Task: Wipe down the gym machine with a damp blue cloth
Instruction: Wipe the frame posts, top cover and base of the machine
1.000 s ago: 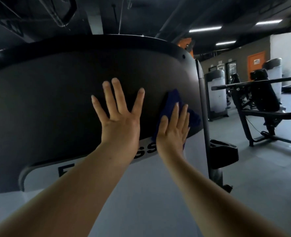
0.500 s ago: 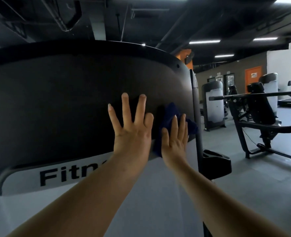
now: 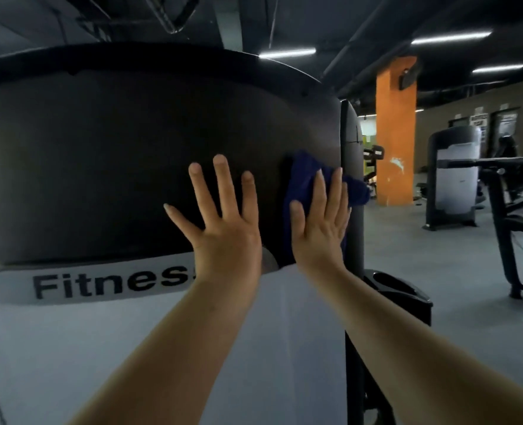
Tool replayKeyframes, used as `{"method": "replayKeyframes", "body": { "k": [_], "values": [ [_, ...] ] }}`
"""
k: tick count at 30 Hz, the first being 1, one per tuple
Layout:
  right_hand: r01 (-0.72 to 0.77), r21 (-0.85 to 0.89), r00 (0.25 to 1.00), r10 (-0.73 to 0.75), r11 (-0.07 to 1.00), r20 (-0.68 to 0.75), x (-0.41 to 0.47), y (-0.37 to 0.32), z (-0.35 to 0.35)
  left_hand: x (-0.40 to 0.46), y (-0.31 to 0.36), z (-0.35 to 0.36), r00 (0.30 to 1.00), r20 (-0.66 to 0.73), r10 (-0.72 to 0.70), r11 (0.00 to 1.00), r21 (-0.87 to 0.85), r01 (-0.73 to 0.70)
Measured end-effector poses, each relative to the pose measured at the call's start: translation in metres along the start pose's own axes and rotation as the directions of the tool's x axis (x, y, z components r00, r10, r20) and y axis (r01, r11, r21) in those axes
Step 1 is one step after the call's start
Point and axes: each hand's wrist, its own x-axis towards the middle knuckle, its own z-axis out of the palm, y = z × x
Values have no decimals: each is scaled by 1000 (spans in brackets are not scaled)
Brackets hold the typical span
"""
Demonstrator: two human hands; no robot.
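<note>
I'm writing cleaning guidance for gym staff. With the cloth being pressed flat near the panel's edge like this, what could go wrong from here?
1. The right hand presses the blue cloth with flat fingers, not gripping it; it could slip and drop.
2. The cloth already overhangs the dark panel beside the upright post, so fingers might catch there.
3. The bare left hand may leave prints on the panel.

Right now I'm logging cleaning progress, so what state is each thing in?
blue cloth: bunched, pressed flat against the dark panel
right hand: fingers straight, pressing the cloth
left hand: spread flat, bare on the panel
dark panel: upright, cloth at its right edge
</note>
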Motion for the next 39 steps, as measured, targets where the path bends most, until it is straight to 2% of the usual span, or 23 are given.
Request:
{"method": "replayKeyframes", "body": {
  "k": [2,4,6,8,11,14,18,23,24,26,29,31,36,39],
  "values": [
    [74,-47,997,-74,996,4,-11,11,1,1,16,-2,997,22,-72,997,-29,72],
    [150,-45,985,-145,988,88,-40,39,-2,2,35,-3,992,59,-111,992,-55,114],
    [164,-24,977,-159,986,140,-57,53,-2,2,37,2,989,49,-138,987,-75,142],
    [136,5,987,-136,991,86,-39,49,-1,2,36,4,985,30,-168,982,-80,170],
    [55,44,998,-54,998,-8,9,37,-8,4,41,1,989,58,-139,985,-95,144],
    [72,69,997,-69,995,-36,2,50,-4,3,38,-1,991,83,-108,988,-98,116],
    [-65,115,997,61,991,39,-64,73,13,-2,22,-1,993,117,-34,999,-9,35],
    [-289,233,957,289,929,36,6,35,0,-8,13,0,998,54,-9,999,-36,11],
    [-277,236,960,281,931,16,16,28,-3,-11,12,2,999,45,-18,999,-40,20],
    [-147,172,988,153,974,-26,2,25,-3,-17,10,4,996,40,-81,995,-56,83],
    [89,45,993,-92,995,70,-61,48,7,-24,3,7,989,68,-132,987,-81,137],
    [99,49,989,-103,994,107,-70,60,9,-27,-4,11,994,70,-88,993,-75,93],
    [-50,144,999,52,988,-11,-10,18,5,-25,-4,10,995,66,-79,994,-67,83],
    [-10,55,1000,10,998,-4,-43,15,15,-28,-6,10,996,53,-69,994,-84,73]
  ]
}}
